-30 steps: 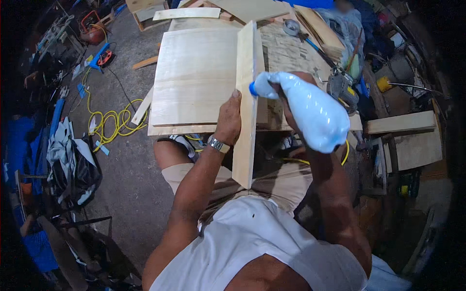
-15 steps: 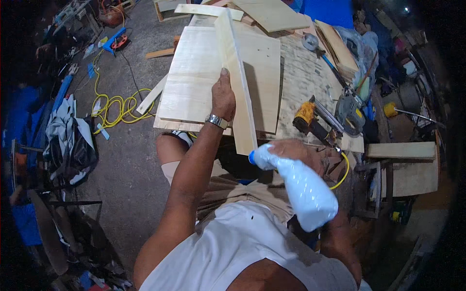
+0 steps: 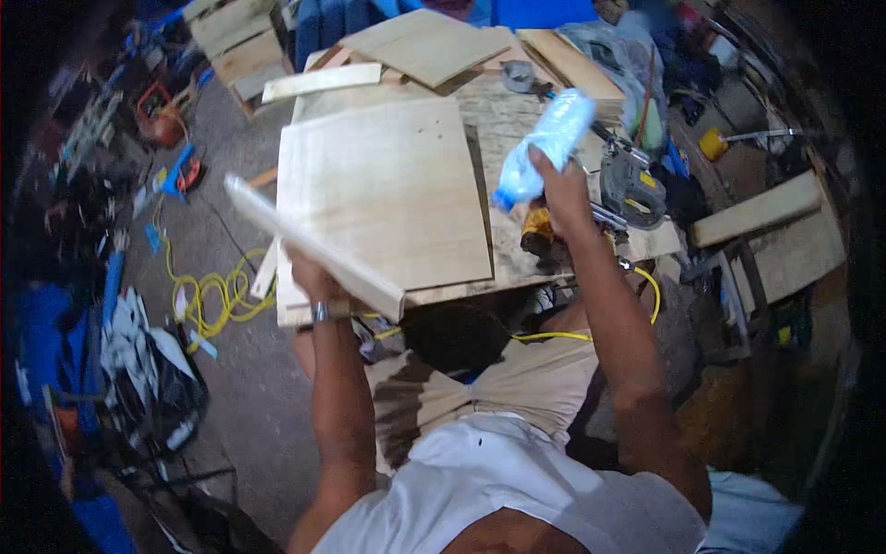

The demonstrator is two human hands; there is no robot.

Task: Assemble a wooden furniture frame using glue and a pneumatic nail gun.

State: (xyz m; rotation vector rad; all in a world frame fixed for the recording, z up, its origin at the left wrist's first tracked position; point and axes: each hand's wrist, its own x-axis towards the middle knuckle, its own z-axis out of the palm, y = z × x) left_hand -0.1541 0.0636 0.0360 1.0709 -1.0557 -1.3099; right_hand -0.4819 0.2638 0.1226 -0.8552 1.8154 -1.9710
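Observation:
My left hand (image 3: 312, 275), with a metal watch at its wrist, grips a narrow pale board (image 3: 318, 247). The board is held on edge, slanting above the left part of a square wooden panel (image 3: 388, 185) that lies on the worktable. My fingers are partly hidden behind the board. My right hand (image 3: 565, 192) is wrapped round a plastic bottle (image 3: 558, 129) with whitish contents. Its blue cap (image 3: 503, 199) points down to the left, over the table. Below the bottle, a yellow and black nail gun (image 3: 538, 231) is partly covered by the bottle and my right hand.
A grey power tool (image 3: 633, 189) lies at the table's right side. Further back are a tape roll (image 3: 519, 76), a thin board (image 3: 425, 44) and a wood strip (image 3: 321, 81). A yellow hose (image 3: 221, 300) coils on the floor at left. Wood pieces (image 3: 757, 212) stand at right.
My right hand has lifted the bottle from near my lap to above the table, cap still downward. My left hand has shifted left and tilted the narrow board leftward, uncovering more of the panel.

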